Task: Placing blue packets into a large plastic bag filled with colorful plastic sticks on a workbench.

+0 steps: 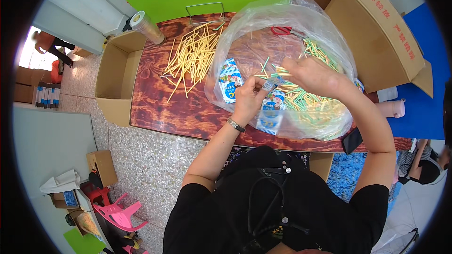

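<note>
My left hand and my right hand meet over a small blue-and-white packet, both pinching it. They work inside a large clear plastic bag lying on the wooden table. The bag holds a heap of green and yellow thin sticks and more blue-and-white packets. A loose pile of yellow sticks lies on the table to the left of the bag. My left wrist wears a watch.
Red-handled scissors lie at the bag's far side. An open cardboard box stands left of the table, a big one at the right. A roll of tape, a wire rack and a black phone are nearby.
</note>
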Demonstrator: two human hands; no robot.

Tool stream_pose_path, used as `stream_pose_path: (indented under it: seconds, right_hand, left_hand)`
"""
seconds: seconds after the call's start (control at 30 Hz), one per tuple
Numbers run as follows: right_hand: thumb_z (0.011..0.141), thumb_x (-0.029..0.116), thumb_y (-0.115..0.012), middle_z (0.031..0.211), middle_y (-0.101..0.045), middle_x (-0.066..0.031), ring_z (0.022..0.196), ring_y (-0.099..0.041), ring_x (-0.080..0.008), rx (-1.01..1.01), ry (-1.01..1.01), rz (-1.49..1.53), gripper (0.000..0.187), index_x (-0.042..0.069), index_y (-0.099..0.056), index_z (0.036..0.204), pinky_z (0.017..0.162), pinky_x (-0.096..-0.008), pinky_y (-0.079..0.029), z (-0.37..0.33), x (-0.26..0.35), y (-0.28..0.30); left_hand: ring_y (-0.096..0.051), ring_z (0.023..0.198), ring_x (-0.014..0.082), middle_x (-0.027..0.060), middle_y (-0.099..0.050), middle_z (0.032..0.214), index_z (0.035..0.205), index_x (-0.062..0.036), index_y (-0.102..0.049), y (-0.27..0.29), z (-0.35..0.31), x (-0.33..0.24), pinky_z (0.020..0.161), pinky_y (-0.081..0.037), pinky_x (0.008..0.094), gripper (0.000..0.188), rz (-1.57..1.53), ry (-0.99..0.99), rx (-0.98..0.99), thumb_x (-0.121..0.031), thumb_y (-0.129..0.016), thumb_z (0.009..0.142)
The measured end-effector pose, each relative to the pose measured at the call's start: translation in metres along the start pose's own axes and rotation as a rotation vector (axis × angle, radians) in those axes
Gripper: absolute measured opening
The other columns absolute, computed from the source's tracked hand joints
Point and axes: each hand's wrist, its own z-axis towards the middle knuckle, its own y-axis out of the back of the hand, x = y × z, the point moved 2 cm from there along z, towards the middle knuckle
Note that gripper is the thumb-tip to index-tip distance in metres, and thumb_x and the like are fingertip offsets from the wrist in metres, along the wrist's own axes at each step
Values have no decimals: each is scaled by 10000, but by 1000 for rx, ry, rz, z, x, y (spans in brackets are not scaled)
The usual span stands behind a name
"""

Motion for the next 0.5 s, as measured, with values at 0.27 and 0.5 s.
stream_pose_path:
  seconds: [0.27, 0.5]
  right_hand:
    - [836, 103, -561, 784, -617, -185, 702, -657, -365, -19, -1, -370, 142, 13, -458, 876, 587, -453, -518, 3, 11, -3]
    - [818, 82, -560, 806, -640, -173, 736, -679, -336, 148, 32, -444, 139, -4, -561, 928, 618, -429, -545, 16, 12, 0]
  left_hand:
    - [-522, 616, 18, -11, -625, 732, 885, -12, -617, 2, 1, -2, 540, -441, 183, 197, -89, 178, 54, -93, -775, 800]
    - [-677, 682, 141, 90, -683, 765, 897, -2, -586, 2, 1, -7, 616, -546, 275, 173, -27, 104, 51, -24, -722, 793]
